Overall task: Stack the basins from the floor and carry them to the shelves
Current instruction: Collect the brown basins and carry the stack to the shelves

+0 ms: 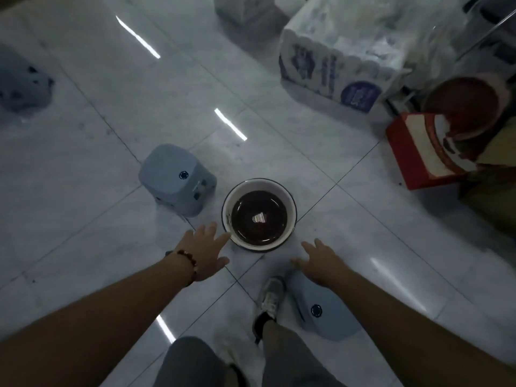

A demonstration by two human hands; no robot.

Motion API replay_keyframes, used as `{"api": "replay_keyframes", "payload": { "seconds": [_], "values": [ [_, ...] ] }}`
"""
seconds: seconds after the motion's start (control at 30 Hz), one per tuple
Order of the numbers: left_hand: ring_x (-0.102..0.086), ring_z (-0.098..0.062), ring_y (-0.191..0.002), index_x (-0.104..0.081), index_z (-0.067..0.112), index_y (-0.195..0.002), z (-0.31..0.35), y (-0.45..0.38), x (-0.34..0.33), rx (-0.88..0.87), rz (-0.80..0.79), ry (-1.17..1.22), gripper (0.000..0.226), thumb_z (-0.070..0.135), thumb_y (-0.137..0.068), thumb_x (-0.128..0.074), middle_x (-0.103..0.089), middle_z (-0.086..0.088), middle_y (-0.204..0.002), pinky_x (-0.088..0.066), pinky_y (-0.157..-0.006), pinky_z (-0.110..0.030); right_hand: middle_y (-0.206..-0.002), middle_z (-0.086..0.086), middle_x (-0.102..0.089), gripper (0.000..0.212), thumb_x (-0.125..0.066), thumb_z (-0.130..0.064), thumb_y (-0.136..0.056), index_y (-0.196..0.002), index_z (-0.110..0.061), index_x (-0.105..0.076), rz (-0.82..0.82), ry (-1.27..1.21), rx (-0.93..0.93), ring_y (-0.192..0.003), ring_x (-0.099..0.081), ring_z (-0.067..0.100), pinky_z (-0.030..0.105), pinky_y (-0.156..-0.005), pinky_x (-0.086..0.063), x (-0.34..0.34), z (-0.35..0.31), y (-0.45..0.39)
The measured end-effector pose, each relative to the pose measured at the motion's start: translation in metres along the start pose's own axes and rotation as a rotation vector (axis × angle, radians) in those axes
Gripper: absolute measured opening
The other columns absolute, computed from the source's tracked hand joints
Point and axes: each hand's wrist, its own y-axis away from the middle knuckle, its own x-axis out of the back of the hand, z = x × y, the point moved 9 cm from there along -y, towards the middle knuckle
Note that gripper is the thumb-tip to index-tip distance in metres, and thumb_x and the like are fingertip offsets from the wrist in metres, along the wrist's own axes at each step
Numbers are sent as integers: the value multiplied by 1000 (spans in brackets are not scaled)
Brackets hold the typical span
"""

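Both spread and empty, the left hand (205,251) at eight o'clock and right hand (321,261) at four flank the basin (259,215) on the floor (97,135), where an uneven grab could tip it.

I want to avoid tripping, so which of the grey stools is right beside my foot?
The grey stool under your right hand, touching your shoe. The other near stool stands left of the basin.

Well beyond the right hand (321,263), a round reddish-brown basin (463,107) runs off the frame edge. Under that hand, a blue-grey plastic stool (324,317) is partly covered. Far past the left hand (205,251), another blue-grey shape (22,85) blurs.
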Motion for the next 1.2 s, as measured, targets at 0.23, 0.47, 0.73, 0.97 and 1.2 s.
{"api": "replay_keyframes", "payload": {
  "seconds": [0.23,0.47,0.73,0.97,1.2],
  "values": [
    [-23,-32,-145,-14,33,-155,-39,-215,-75,-51,-33,160,69,58,-96,-38,-7,-13,-164,-31,-115,-48,-163,8,-10,72,-48,-52,-96,-155,-24,-18,-76,-348,-138,-149,-15,27,42,-119,-21,-38,15,-193],
    [-45,-29,-128,-26,34,-147,-106,-396,-179,174,189,1119,79,62,-82,-60,-34,-6,-148,-47,-102,-47,-158,8,-26,91,-64,-63,-79,-153,-28,-23,12,-987,-480,-137,-39,34,53,-108,-38,-121,98,-362],
    [-57,-35,-123,-58,25,-136,-92,-475,-337,386,-351,2201,83,83,-85,-29,-59,-12,-137,-42,-104,-56,-130,15,-61,98,-51,-86,-67,-136,-17,-53,89,-1940,-717,-113,-62,37,52,-81,-56,-242,145,-476],
    [-55,-38,-126,-54,23,-139,-81,-458,-308,256,-295,2100,70,71,-87,-46,-56,-17,-139,-44,-98,-62,-116,6,-71,74,-62,-74,-59,-113,-26,-73,-12,-1916,-366,-100,-71,26,41,-71,-59,-199,121,-479],
    [-57,-36,-115,-59,26,-127,-89,-417,-236,565,-294,1950,64,68,-78,-58,-59,-17,-128,-51,-86,-58,-114,15,-66,76,-62,-71,-67,-122,-18,-62,-13,-1736,-536,-102,-64,34,46,-80,-55,-129,110,-427]
  ]
}}
